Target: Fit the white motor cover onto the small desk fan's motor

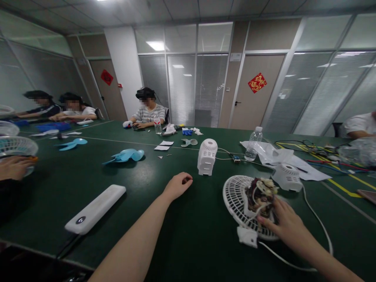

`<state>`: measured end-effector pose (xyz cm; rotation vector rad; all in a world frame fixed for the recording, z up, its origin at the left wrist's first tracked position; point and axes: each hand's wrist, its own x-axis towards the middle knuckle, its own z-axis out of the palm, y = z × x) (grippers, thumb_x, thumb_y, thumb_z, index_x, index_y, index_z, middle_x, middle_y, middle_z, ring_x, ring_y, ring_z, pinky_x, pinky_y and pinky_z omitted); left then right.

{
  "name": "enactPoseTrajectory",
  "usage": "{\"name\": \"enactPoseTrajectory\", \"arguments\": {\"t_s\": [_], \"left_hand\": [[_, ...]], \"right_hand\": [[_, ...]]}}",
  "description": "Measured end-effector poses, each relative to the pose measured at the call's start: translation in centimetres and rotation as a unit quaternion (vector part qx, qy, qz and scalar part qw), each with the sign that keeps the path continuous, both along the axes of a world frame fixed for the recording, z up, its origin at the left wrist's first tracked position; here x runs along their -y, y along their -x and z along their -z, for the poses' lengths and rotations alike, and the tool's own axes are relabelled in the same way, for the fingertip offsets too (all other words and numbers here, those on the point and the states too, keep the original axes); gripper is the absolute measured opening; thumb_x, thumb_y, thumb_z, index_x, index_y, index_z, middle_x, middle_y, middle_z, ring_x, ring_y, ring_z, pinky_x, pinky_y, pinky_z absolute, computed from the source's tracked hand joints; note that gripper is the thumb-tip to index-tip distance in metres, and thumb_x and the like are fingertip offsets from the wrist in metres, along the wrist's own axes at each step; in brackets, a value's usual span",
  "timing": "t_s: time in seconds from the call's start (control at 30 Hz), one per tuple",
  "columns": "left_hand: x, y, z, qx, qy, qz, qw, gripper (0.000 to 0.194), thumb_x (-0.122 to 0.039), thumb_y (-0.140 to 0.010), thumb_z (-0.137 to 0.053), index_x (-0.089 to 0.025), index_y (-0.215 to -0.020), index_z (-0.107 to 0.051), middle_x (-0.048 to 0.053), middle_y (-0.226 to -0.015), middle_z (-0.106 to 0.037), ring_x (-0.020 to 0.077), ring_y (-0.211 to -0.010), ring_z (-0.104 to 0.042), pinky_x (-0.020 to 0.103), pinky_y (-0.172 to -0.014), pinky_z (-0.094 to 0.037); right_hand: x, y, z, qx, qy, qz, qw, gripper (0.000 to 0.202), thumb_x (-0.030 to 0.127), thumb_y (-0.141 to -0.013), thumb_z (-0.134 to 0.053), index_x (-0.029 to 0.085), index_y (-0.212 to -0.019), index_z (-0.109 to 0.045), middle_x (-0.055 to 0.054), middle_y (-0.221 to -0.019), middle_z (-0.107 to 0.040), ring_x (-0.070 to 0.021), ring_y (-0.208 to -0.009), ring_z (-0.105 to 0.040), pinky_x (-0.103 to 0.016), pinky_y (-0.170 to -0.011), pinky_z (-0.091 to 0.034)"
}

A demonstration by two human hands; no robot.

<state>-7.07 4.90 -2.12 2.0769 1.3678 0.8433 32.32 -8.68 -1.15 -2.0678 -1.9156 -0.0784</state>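
On the green table (pixel 141 211), my left hand (pixel 178 186) rests with its fingers curled together; whatever they may hold is too small to tell. My right hand (pixel 283 219) grips the side of a fan motor (pixel 261 197) with tangled wires, over a round white fan grille (pixel 235 196). A small white box (pixel 247 236) lies at the grille's near edge, with a white cable running from it. Beyond my left hand stands a white plastic housing (pixel 207 156). A second white housing (pixel 287 177) sits behind the grille.
Blue fan blades (pixel 126 156) and a white power bank (pixel 95 209) lie to the left. A water bottle (pixel 254 144) stands on plastic sheeting at the right, near loose cables (pixel 317 150). At the far left is another person's hand (pixel 16 166); more people sit around the table.
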Motion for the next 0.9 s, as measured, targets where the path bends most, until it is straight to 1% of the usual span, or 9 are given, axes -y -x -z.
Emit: {"name": "enactPoseTrajectory", "arguments": {"t_s": [0.2, 0.33, 0.43, 0.53, 0.63, 0.7, 0.73, 0.77, 0.9], "left_hand": [[0.2, -0.6, -0.3, 0.099, -0.012, 0.075, 0.992, 0.043, -0.04, -0.087, -0.055, -0.027, -0.127, -0.053, 0.008, -0.133, -0.052, 0.0225, -0.105, -0.06, 0.038, -0.089, -0.05], [-0.3, -0.4, 0.1, 0.105, -0.064, 0.097, 0.988, 0.044, -0.041, -0.087, -0.055, -0.026, -0.129, -0.054, 0.007, -0.135, -0.052, 0.0248, -0.121, -0.05, 0.043, -0.106, -0.039], [-0.7, -0.3, 0.3, 0.094, -0.083, 0.11, 0.986, 0.043, -0.041, -0.088, -0.054, -0.026, -0.128, -0.055, 0.007, -0.137, -0.05, 0.0243, -0.128, -0.044, 0.043, -0.113, -0.031], [-0.8, -0.3, 0.5, 0.074, -0.065, 0.115, 0.989, 0.041, -0.042, -0.088, -0.054, -0.027, -0.126, -0.058, 0.006, -0.138, -0.05, 0.0244, -0.129, -0.044, 0.044, -0.113, -0.03], [-0.8, -0.5, 0.5, 0.065, -0.049, 0.116, 0.99, 0.04, -0.042, -0.088, -0.055, -0.027, -0.125, -0.059, 0.006, -0.138, -0.05, 0.0249, -0.129, -0.044, 0.044, -0.113, -0.029], [-0.8, -0.5, 0.5, 0.063, -0.044, 0.119, 0.99, 0.041, -0.042, -0.088, -0.055, -0.027, -0.126, -0.058, 0.006, -0.139, -0.049, 0.0248, -0.13, -0.043, 0.045, -0.114, -0.028], [-0.8, -0.6, 0.6, 0.063, -0.043, 0.118, 0.99, 0.041, -0.042, -0.088, -0.055, -0.027, -0.126, -0.058, 0.006, -0.139, -0.049, 0.0249, -0.13, -0.043, 0.045, -0.114, -0.028], [-0.8, -0.6, 0.6, 0.065, -0.042, 0.114, 0.99, 0.041, -0.041, -0.088, -0.055, -0.027, -0.126, -0.058, 0.006, -0.139, -0.049, 0.025, -0.13, -0.043, 0.046, -0.114, -0.028], [-1.0, -0.5, 0.8, 0.078, -0.034, 0.116, 0.99, 0.04, -0.042, -0.087, -0.055, -0.026, -0.124, -0.06, 0.006, -0.139, -0.049, 0.0255, -0.129, -0.043, 0.046, -0.113, -0.029]], "right_hand": [[-2.7, 10.4, -2.2, -0.028, 0.092, -0.064, 0.993, 0.098, 0.075, -0.075, -0.043, 0.011, -0.147, -0.026, -0.014, -0.154, -0.021, -0.034, -0.141, -0.021, -0.057, -0.108, -0.03], [-3.5, 13.6, -2.5, -0.088, 0.116, -0.105, 0.984, 0.101, 0.073, -0.072, -0.05, 0.016, -0.149, -0.021, -0.013, -0.156, -0.016, -0.0358, -0.142, -0.014, -0.062, -0.108, -0.022], [-3.9, 14.2, -2.9, -0.2, 0.15, -0.162, 0.955, 0.103, 0.062, -0.065, -0.065, 0.02, -0.148, -0.022, -0.012, -0.156, -0.015, -0.0359, -0.143, -0.013, -0.062, -0.111, -0.015], [-4.5, 13.5, -4.0, -0.461, 0.16, -0.192, 0.852, 0.09, 0.041, -0.065, -0.066, 0.024, -0.145, -0.028, -0.01, -0.152, -0.029, -0.0315, -0.14, -0.025, -0.054, -0.114, -0.019], [-5.5, 11.9, -5.1, -0.735, 0.078, -0.152, 0.656, 0.065, 0.036, -0.07, -0.057, 0.026, -0.131, -0.041, -0.009, -0.141, -0.046, -0.0268, -0.133, -0.04, -0.046, -0.11, -0.033], [-6.4, 10.7, -5.4, -0.815, 0.028, -0.115, 0.568, 0.051, 0.036, -0.071, -0.052, 0.026, -0.12, -0.045, -0.009, -0.134, -0.052, -0.0246, -0.128, -0.047, -0.042, -0.104, -0.041], [-7.0, 10.2, -5.5, -0.822, 0.016, -0.104, 0.559, 0.045, 0.037, -0.072, -0.049, 0.025, -0.116, -0.046, -0.01, -0.131, -0.054, -0.0239, -0.126, -0.049, -0.041, -0.101, -0.043], [-7.5, 9.8, -5.4, -0.81, 0.009, -0.099, 0.578, 0.042, 0.038, -0.074, -0.046, 0.025, -0.114, -0.046, -0.01, -0.13, -0.054, -0.0236, -0.125, -0.05, -0.041, -0.099, -0.045], [-10.5, 9.4, -4.8, -0.689, -0.001, -0.104, 0.717, 0.045, 0.049, -0.081, -0.029, 0.023, -0.115, -0.045, -0.013, -0.128, -0.053, -0.0258, -0.12, -0.054, -0.045, -0.09, -0.05]]}}
